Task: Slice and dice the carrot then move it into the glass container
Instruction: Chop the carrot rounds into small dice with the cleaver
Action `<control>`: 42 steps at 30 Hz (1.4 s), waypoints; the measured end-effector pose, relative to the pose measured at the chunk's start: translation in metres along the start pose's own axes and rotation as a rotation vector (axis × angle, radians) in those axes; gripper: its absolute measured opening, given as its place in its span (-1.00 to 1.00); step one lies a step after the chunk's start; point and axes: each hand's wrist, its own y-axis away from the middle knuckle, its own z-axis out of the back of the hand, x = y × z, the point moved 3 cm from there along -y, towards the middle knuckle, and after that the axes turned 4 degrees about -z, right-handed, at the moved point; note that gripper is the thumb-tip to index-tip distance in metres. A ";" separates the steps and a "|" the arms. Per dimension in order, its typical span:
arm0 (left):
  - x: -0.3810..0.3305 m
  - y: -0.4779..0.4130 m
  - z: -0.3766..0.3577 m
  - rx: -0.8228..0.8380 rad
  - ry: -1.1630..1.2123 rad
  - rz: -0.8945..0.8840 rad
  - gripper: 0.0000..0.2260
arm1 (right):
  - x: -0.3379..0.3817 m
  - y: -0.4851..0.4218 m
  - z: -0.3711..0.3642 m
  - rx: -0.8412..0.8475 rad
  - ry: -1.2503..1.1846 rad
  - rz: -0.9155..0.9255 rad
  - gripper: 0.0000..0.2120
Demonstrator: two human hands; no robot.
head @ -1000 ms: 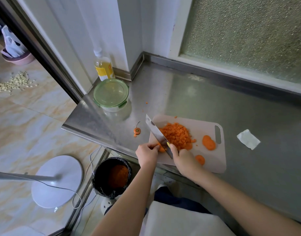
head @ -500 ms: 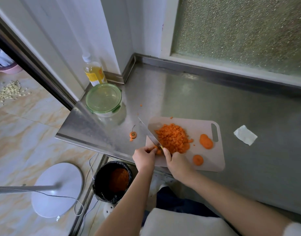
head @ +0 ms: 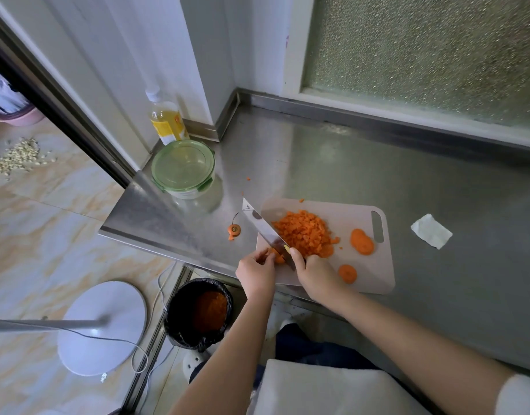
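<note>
A pile of diced carrot [head: 305, 232] lies on the pale cutting board [head: 374, 274]. Two carrot slices [head: 361, 241] sit right of the pile, another slice [head: 347, 273] nearer me. My right hand [head: 314, 274] grips the handle of a cleaver [head: 265, 227], its blade angled up and left at the pile's left side. My left hand [head: 256, 272] pinches a small carrot piece [head: 276, 256] against the board just left of the blade. The glass container [head: 184, 172] with its green lid on stands at the counter's back left.
A carrot top with its stem [head: 234, 229] lies on the steel counter [head: 317, 163] left of the board. An oil bottle [head: 166, 119] stands behind the container, a white paper scrap [head: 431, 231] lies at right. Below the counter edge is a black bin [head: 199, 314] and a fan base [head: 103, 326].
The cleaver has kept working at the pile's left edge beside my left hand; the view has shifted slightly. Both hands stay at the board's near left corner.
</note>
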 end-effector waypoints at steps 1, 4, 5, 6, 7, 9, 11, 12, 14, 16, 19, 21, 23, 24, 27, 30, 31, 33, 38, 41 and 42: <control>0.001 0.001 0.001 -0.008 0.009 0.007 -0.80 | -0.001 0.000 0.000 -0.005 -0.001 0.004 -0.40; 0.002 0.001 0.001 -0.013 0.016 0.041 -0.79 | -0.003 -0.002 -0.002 -0.018 0.002 0.021 -0.39; 0.002 0.001 0.000 -0.006 0.007 0.047 -0.81 | -0.004 -0.002 -0.003 -0.024 0.008 0.026 -0.38; 0.002 0.000 0.000 0.000 -0.002 0.050 -0.83 | -0.004 -0.002 -0.004 -0.029 0.008 0.032 -0.38; 0.002 -0.001 -0.001 0.006 -0.003 0.056 -0.84 | -0.005 -0.002 -0.004 -0.028 0.002 0.039 -0.38; 0.001 -0.003 0.000 0.017 0.000 0.080 -0.87 | -0.005 -0.003 -0.001 0.000 -0.042 0.029 -0.40; 0.001 -0.005 0.001 0.025 -0.019 0.100 -0.88 | -0.006 -0.006 0.005 0.039 -0.122 -0.023 -0.40; 0.001 -0.006 0.001 0.027 -0.026 0.105 -0.88 | -0.006 -0.008 0.008 0.055 -0.157 -0.039 -0.40; 0.001 -0.006 0.002 0.030 -0.026 0.107 -0.88 | -0.006 -0.012 0.011 0.074 -0.185 -0.038 -0.39; 0.001 -0.005 0.002 0.036 -0.017 0.112 -0.88 | -0.005 -0.012 0.012 0.078 -0.211 -0.038 -0.38; 0.002 -0.006 0.002 0.038 0.003 0.122 -0.87 | -0.004 -0.012 0.012 0.052 -0.304 -0.067 -0.37; 0.002 -0.005 0.003 0.036 0.003 0.116 -0.87 | -0.002 -0.011 0.013 0.025 -0.333 -0.071 -0.34; 0.003 -0.005 0.002 0.037 0.011 0.114 -0.88 | 0.000 -0.008 0.015 0.025 -0.329 -0.065 -0.32; 0.002 -0.004 0.002 0.037 0.012 0.116 -0.88 | 0.000 -0.007 0.016 0.036 -0.324 -0.063 -0.32; 0.002 -0.004 0.003 0.040 0.002 0.115 -0.88 | 0.002 -0.001 0.019 0.070 -0.275 -0.066 -0.35; 0.002 -0.003 0.003 0.039 0.004 0.122 -0.88 | 0.002 0.005 0.020 0.089 -0.233 -0.082 -0.38; 0.001 -0.003 0.003 0.039 0.002 0.123 -0.89 | 0.002 0.007 0.019 0.088 -0.217 -0.089 -0.39; 0.001 -0.003 0.003 0.040 -0.008 0.118 -0.88 | 0.002 0.010 0.019 0.089 -0.195 -0.095 -0.39; 0.001 -0.003 0.002 0.044 -0.011 0.115 -0.88 | 0.004 0.016 0.017 0.085 -0.128 -0.077 -0.40; 0.000 -0.003 0.002 0.048 -0.011 0.111 -0.89 | 0.005 0.018 0.018 0.068 -0.066 -0.087 -0.41; 0.000 -0.003 0.002 0.050 -0.012 0.114 -0.90 | 0.005 0.018 0.017 0.061 -0.051 -0.096 -0.41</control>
